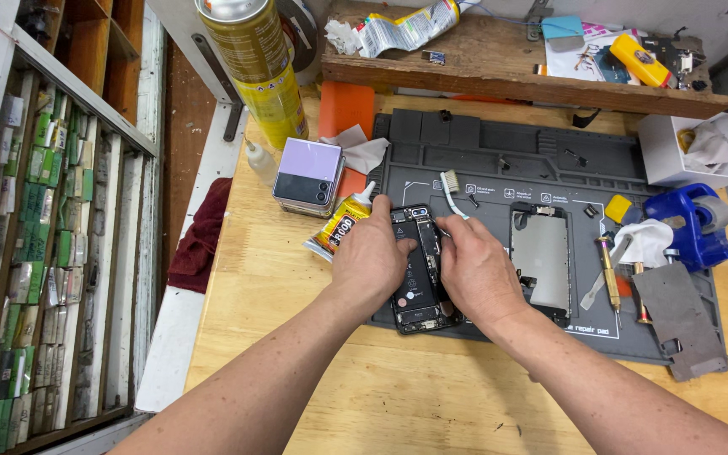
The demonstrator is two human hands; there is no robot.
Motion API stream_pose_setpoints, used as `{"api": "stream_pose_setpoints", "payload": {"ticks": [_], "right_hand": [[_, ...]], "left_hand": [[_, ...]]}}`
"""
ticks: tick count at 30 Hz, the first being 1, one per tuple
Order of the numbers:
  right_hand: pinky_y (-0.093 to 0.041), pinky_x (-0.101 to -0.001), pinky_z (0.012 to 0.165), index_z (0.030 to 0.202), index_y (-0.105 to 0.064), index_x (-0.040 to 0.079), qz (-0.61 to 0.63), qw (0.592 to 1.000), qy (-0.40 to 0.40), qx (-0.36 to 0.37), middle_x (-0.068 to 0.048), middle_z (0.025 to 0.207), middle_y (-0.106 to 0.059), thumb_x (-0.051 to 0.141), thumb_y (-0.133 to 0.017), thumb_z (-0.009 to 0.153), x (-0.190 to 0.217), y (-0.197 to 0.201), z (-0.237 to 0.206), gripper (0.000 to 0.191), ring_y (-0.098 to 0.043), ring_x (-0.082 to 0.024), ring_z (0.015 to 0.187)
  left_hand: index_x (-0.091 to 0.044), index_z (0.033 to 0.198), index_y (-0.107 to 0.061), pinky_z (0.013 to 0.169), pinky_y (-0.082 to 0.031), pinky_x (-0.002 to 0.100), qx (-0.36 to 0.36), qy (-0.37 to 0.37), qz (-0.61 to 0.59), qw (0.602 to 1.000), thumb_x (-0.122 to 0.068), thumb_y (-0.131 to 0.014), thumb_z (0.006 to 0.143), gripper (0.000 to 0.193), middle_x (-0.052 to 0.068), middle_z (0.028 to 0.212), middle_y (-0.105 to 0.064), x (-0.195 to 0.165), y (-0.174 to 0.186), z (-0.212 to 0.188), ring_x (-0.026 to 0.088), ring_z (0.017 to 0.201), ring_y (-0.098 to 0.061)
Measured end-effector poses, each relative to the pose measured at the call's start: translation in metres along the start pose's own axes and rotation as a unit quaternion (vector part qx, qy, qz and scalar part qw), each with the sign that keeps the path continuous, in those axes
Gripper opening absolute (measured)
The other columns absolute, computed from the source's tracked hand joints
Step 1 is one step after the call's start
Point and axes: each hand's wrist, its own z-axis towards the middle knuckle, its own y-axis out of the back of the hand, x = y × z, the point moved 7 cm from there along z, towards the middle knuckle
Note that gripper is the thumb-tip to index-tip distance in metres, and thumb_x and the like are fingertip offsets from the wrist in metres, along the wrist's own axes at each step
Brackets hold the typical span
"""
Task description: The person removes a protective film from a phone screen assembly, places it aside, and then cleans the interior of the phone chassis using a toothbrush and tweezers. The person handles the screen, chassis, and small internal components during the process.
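Glue tube (336, 229) and toothbrush (453, 194) crowd the opened phone (419, 278); bare wood (398, 396) lies open below.

opened phone (419, 278) middle hidden under both hands, spray can (256, 63) top cut off, right edge clutter cropped

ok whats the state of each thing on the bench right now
opened phone: back off, insides showing, flat on the grey repair mat
left hand: gripping the phone's left edge
right hand: on its right edge
lilac flip phone: folded shut
glue tube: lying down, nozzle on
toothbrush: lying on the mat
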Motion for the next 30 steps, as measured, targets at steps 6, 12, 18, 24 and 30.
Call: {"api": "stream_pose_setpoints", "payload": {"ticks": [6, 12, 18, 24, 30], "right_hand": [[-0.054, -0.0469, 0.086, 0.118, -0.067, 0.007, 0.029, 1.000, 0.005, -0.009, -0.016, 0.114, -0.068, 0.011, -0.057, 0.096, -0.0031, 0.0013, 0.0015, 0.025, -0.068, -0.039, 0.097], [-0.057, -0.0428, 0.085, 0.117, -0.067, 0.006, 0.076, 0.997, 0.008, 0.004, -0.015, 0.112, -0.070, 0.010, -0.057, 0.096, -0.0056, 0.0012, 0.0039, 0.024, -0.071, -0.035, 0.095], [-0.056, -0.0421, 0.086, 0.118, -0.068, 0.006, 0.084, 0.996, 0.020, 0.002, -0.015, 0.112, -0.071, 0.009, -0.058, 0.095, -0.0031, 0.0030, 0.0056, 0.025, -0.071, -0.035, 0.097], [-0.056, -0.0425, 0.084, 0.120, -0.064, 0.004, 0.105, 0.994, 0.015, -0.009, -0.016, 0.112, -0.070, 0.009, -0.056, 0.096, -0.0011, 0.0061, 0.0015, 0.026, -0.071, -0.034, 0.096], [-0.054, -0.0446, 0.087, 0.119, -0.066, 0.005, 0.059, 0.998, 0.004, -0.017, -0.017, 0.110, -0.070, 0.011, -0.057, 0.095, -0.0010, 0.0044, 0.0006, 0.025, -0.070, -0.036, 0.097]], "left_hand": [[-0.006, 0.122, -0.046, 0.085, -0.056, 0.052, -0.001, -0.003, -0.004, 1.000, -0.027, -0.078, 0.087, 0.051, 0.024, 0.097, -0.071, 0.0005, -0.0015, 0.0013, 0.041, 0.102, -0.069], [-0.006, 0.121, -0.047, 0.086, -0.056, 0.051, 0.000, -0.006, -0.007, 1.000, -0.027, -0.078, 0.088, 0.050, 0.024, 0.097, -0.072, -0.0003, -0.0004, 0.0013, 0.041, 0.102, -0.070], [-0.005, 0.121, -0.046, 0.085, -0.056, 0.051, 0.000, -0.009, -0.005, 1.000, -0.026, -0.078, 0.087, 0.051, 0.024, 0.097, -0.072, -0.0012, 0.0003, 0.0009, 0.041, 0.102, -0.070], [-0.005, 0.122, -0.046, 0.085, -0.056, 0.051, 0.005, -0.002, 0.002, 1.000, -0.027, -0.078, 0.088, 0.051, 0.024, 0.098, -0.071, -0.0004, 0.0002, 0.0012, 0.041, 0.102, -0.070], [-0.006, 0.124, -0.046, 0.086, -0.056, 0.051, 0.003, -0.006, 0.000, 1.000, -0.028, -0.077, 0.088, 0.053, 0.024, 0.098, -0.071, -0.0001, 0.0010, 0.0003, 0.042, 0.103, -0.070]]}}
